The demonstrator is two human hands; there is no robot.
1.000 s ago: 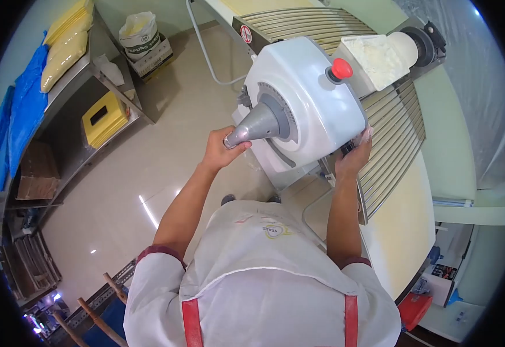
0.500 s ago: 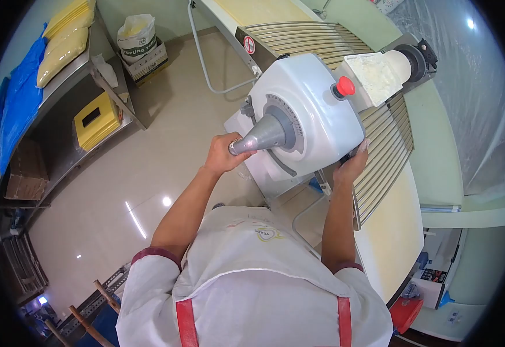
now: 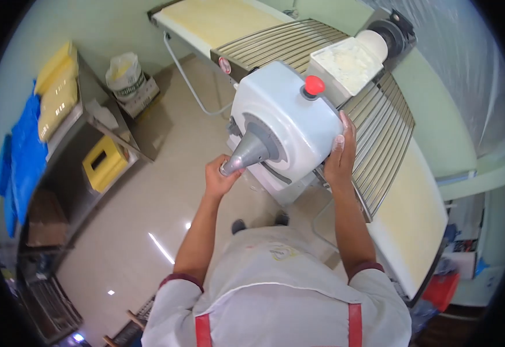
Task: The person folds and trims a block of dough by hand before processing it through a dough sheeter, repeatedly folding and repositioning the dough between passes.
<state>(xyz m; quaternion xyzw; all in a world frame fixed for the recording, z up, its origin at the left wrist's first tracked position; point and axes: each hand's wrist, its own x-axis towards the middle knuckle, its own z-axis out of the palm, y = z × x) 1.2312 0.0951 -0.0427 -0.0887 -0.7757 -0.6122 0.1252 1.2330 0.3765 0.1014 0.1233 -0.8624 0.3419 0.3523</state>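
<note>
My left hand point(image 3: 221, 178) is wrapped round the narrow end of a grey conical handle point(image 3: 247, 151) on the side of a white machine head point(image 3: 290, 110). Against the machine's right side rests my right hand point(image 3: 340, 151), its fingers stretched out and pointing up along the casing. A red push button point(image 3: 314, 85) sits on top of the machine. Behind it, a white tray point(image 3: 345, 66) holds white powder. Metal guard bars point(image 3: 380, 139) slope down on both sides of the machine, above a pale belt point(image 3: 406, 220).
At the left stands a metal shelf point(image 3: 105, 179) with yellow packages point(image 3: 59, 107) and blue plastic point(image 3: 26, 156). A sack point(image 3: 125, 75) in a box is on the floor by the wall. A red container point(image 3: 440, 291) lies at the lower right.
My right hand has moved up from the machine's lower edge onto its side, fingers now extended. My left hand still grips the handle. The camera view has shifted.
</note>
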